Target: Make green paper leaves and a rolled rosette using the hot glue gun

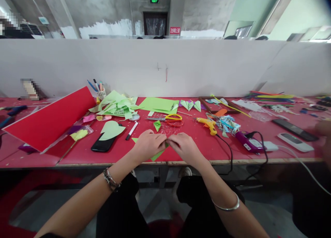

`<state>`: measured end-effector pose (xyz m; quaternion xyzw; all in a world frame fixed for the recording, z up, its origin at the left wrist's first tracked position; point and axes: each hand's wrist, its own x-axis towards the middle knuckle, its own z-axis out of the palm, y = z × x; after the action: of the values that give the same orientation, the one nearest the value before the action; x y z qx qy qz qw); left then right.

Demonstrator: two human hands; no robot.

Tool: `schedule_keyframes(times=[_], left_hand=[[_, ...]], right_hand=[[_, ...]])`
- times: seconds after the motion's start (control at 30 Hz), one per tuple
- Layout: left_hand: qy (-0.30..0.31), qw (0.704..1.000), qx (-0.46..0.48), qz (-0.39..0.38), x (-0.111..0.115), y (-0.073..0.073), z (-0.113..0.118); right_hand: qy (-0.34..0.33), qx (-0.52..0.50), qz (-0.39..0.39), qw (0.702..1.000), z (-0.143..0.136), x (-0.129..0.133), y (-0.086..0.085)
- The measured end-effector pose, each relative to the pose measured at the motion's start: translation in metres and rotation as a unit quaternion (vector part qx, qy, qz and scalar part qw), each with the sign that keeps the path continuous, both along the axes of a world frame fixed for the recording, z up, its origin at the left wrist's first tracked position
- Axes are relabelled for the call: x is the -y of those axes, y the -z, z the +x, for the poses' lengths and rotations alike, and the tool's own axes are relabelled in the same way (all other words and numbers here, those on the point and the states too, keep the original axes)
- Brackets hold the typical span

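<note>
At the table's front edge my left hand (149,145) and my right hand (185,147) meet, fingertips nearly touching. Both are closed in a pinch on a piece of green paper (157,157), mostly covered by my fingers. Just beyond them lies a small folded green paper shape (157,125). Behind it are scissors with yellow handles (173,117), and red handles show beside them. A white marker (131,131) with a dark cap rests left of the folded shape. Farther left, pale green paper cutouts (111,130) lie partly over a black phone (103,144).
A yellow glue gun (207,125) with a black cord lies right, near a purple device (248,143). Green sheets (159,104) and a scrap pile (117,105) lie at the back. A red board (51,119) leans left. A white partition (165,58) bounds the table.
</note>
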<state>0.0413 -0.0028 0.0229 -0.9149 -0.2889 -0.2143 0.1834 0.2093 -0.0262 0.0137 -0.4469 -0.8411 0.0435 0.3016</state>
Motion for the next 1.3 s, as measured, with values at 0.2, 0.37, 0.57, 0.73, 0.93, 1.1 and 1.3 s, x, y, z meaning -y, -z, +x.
schedule_keyframes(times=[0.2,0.37,0.57,0.73,0.93,1.1,1.3], left_hand=[[-0.016,0.999,-0.035,0.013,-0.007,-0.008,-0.024],[-0.173,0.977,0.051,-0.112,-0.025,-0.005,-0.065],[0.055,0.764,0.273,-0.581,-0.012,0.007,-0.05],[0.129,0.65,0.403,-0.631,0.001,0.014,-0.009],[0.119,0.584,0.456,-0.661,-0.007,0.015,0.005],[0.018,0.639,0.411,-0.65,-0.006,0.017,0.003],[-0.03,0.642,0.375,-0.668,-0.004,0.017,-0.006]], right_hand=[[-0.031,-0.094,-0.079,0.992,0.019,0.003,-0.011],[0.018,-0.218,-0.129,0.967,0.046,0.004,-0.006],[0.011,-0.408,-0.223,0.885,0.027,0.002,0.014],[-0.035,-0.476,-0.329,0.815,-0.005,-0.002,0.038],[-0.043,-0.404,-0.233,0.883,-0.003,-0.003,0.043],[-0.029,-0.307,-0.092,0.947,0.0,0.001,0.033],[0.037,-0.335,-0.047,0.94,0.001,-0.005,0.03]])
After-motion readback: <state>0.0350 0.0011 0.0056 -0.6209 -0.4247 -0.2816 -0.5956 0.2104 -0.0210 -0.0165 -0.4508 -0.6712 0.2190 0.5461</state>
